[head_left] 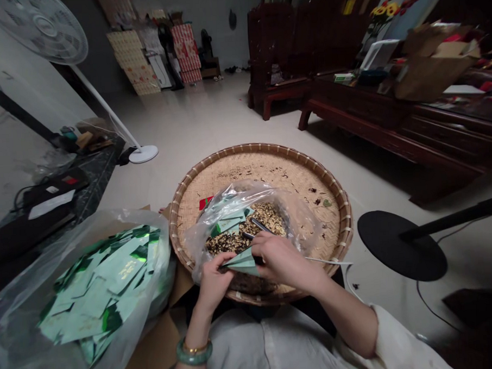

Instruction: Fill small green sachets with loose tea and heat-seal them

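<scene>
My left hand (215, 281) and my right hand (284, 261) pinch opposite ends of a folded mint-green paper packet (241, 263) above a round woven bamboo tray (261, 149). Two thin dark metal rods (261, 225) lie just beyond my right fingers. A clear plastic bag (240, 193) sits in the tray, holding a speckled dried herb mix (263, 216) and several green packets. To my left, a large clear plastic bag (15, 325) holds a heap of mint-green and dark green foil packets (99, 289).
Flattened cardboard (155, 341) lies under the large bag and tray. A black round stand base (401, 245) is on the right, and a white fan (142, 153) is on the left by a dark counter. Dark wooden furniture and cardboard boxes stand further away.
</scene>
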Demonstrator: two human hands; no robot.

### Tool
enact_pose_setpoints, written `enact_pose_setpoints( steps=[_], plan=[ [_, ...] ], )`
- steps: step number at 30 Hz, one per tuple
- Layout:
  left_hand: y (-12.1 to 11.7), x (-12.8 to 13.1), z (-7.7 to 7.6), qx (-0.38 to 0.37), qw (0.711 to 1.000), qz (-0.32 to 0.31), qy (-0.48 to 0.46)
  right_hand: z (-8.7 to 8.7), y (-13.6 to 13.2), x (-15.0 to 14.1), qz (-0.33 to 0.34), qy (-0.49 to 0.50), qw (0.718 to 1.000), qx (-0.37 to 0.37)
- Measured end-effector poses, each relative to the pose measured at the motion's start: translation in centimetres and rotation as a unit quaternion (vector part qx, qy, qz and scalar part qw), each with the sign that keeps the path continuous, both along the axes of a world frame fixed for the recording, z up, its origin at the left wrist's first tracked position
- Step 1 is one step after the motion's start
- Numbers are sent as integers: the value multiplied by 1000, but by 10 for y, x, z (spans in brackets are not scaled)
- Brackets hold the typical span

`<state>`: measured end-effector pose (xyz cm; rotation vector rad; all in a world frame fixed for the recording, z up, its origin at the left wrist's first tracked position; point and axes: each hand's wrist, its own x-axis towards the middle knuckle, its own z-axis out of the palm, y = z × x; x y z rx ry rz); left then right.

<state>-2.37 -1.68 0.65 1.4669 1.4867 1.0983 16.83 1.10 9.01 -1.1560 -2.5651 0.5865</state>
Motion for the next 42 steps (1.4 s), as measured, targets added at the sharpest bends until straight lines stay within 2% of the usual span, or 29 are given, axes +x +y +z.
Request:
enact_pose_setpoints(
  steps=[7, 10, 15, 18, 20, 22, 26, 29, 32, 37, 42],
  plan=[
    [3, -2, 2, -7, 998, 30, -55, 21, 0, 16, -40, 189, 981, -11],
    [3, -5, 1, -14, 993, 55, -102, 25, -3, 23, -55, 218, 974, -10],
    [1, -4, 4, -34, 980, 39, -190, 27, -12, 27, -44, 208, 977, 8],
    [1, -2, 5, -34, 981, 37, -186, 32, -20, 20, 12, 216, 976, 23],
    [1, -1, 6, -33, 984, 50, -166, 33, -23, 13, 39, 180, 983, 26],
    [0, 1, 7, -45, 986, 51, -154, 30, -23, 5, 30, 123, 992, 27],
    [-4, 3, 11, -56, 991, 9, -120, 18, -10, -3, -16, 32, 999, 26],
    [-7, 2, 12, -61, 992, -3, -108, 10, 3, -2, -9, 16, 1000, -23],
    [-7, -1, 9, -80, 990, -10, -118, 2, 11, 1, 14, 74, 992, -101],
    [-4, -1, 8, -96, 988, -14, -124, -11, 16, 4, -1, 202, 956, -212],
    [-3, 0, 6, -99, 982, -3, -160, -14, 20, 8, -29, 267, 929, -256]
  ],
)
